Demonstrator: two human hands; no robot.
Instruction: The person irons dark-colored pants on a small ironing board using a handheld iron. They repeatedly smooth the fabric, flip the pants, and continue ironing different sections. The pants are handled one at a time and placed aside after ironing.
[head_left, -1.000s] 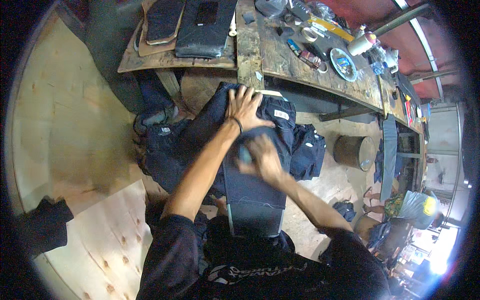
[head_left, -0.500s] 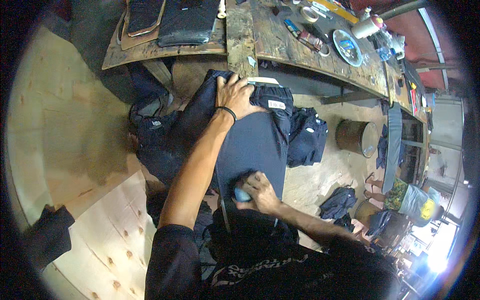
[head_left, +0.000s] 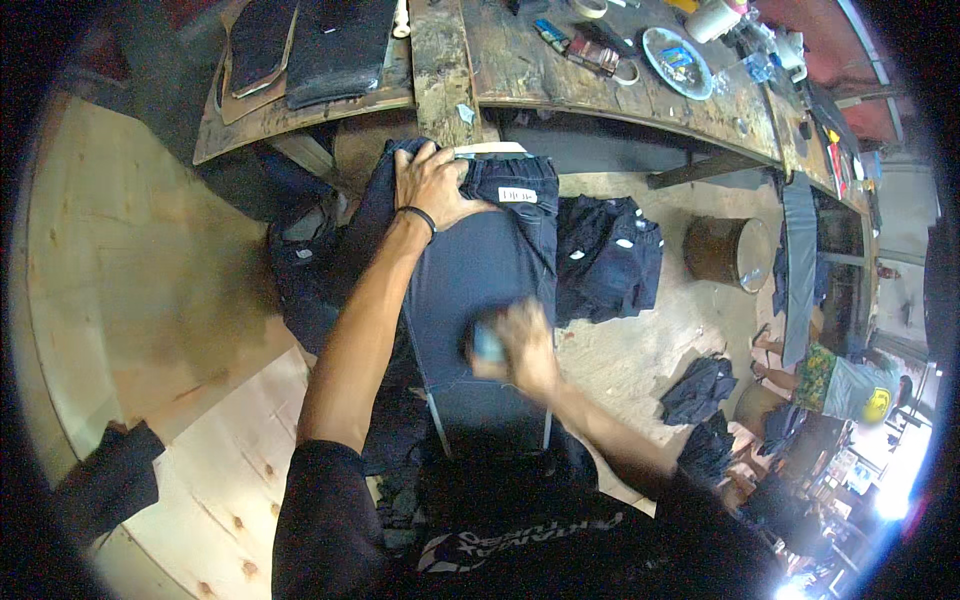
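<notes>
A dark navy pair of trousers (head_left: 470, 265) lies stretched lengthwise in front of me, its gathered waistband at the far end with a small white label (head_left: 517, 195). My left hand (head_left: 432, 188) presses on the cloth beside the waistband, fingers spread and thumb pointing right. A black band circles that wrist. On the lower part of the trousers, my right hand (head_left: 530, 350) is closed round a light-blue block-like object (head_left: 488, 345). Motion blurs both, so the object's exact kind is unclear. A pale board edge (head_left: 490, 149) shows just beyond the waistband.
A worn wooden workbench (head_left: 560, 80) runs across the far side, bearing stacked dark cloth panels (head_left: 340, 50), tape rolls and a round dish (head_left: 677, 63). More dark garments (head_left: 608, 255) lie to the right, near a brown drum (head_left: 725, 250). A person (head_left: 840, 385) is at far right.
My right hand has moved up the trousers, away from me, with the light-blue object. The left hand keeps its place by the waistband. The whole view has shifted slightly.
</notes>
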